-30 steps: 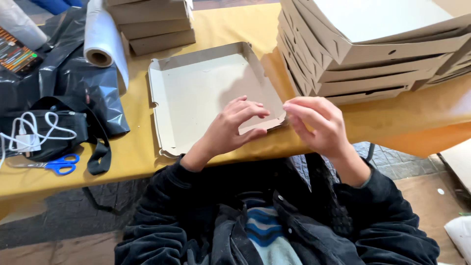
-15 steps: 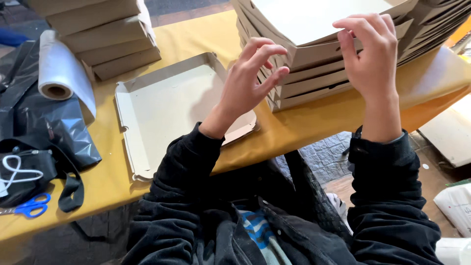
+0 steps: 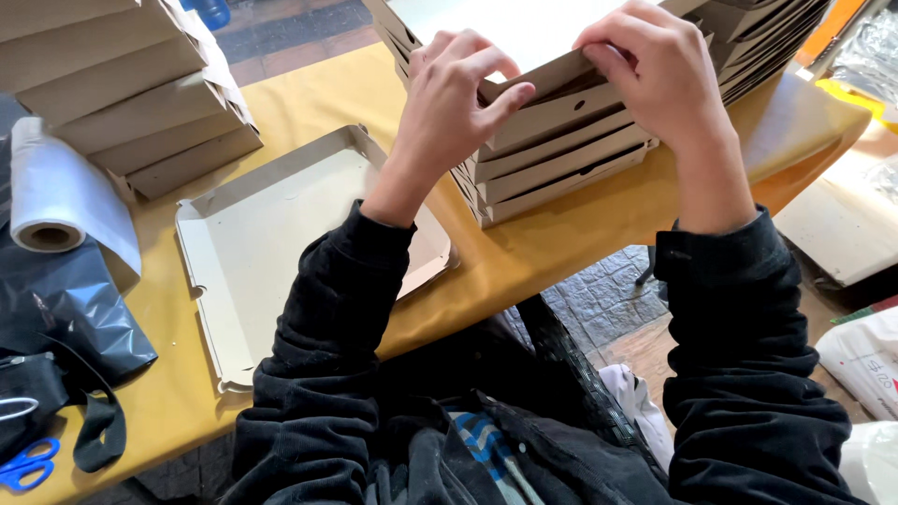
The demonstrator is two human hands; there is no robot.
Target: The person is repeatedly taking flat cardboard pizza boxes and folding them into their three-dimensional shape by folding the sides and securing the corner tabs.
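Gripping top box [image 3: 561, 89], both hands, yellow table [image 3: 524, 243].

Open tray [image 3: 271, 234] flat on table [image 3: 580, 224] before me; box stack [image 3: 561, 140] to its right, 2nd stack [image 3: 131, 103] behind-left, roll [image 3: 56, 196] far left.

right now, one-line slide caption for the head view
Both hands, left and right, grip the top box of a cardboard stack.

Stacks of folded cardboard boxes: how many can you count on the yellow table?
2. One stack of folded cardboard boxes stands far left; the other stack lies under both hands. More may sit outside view.
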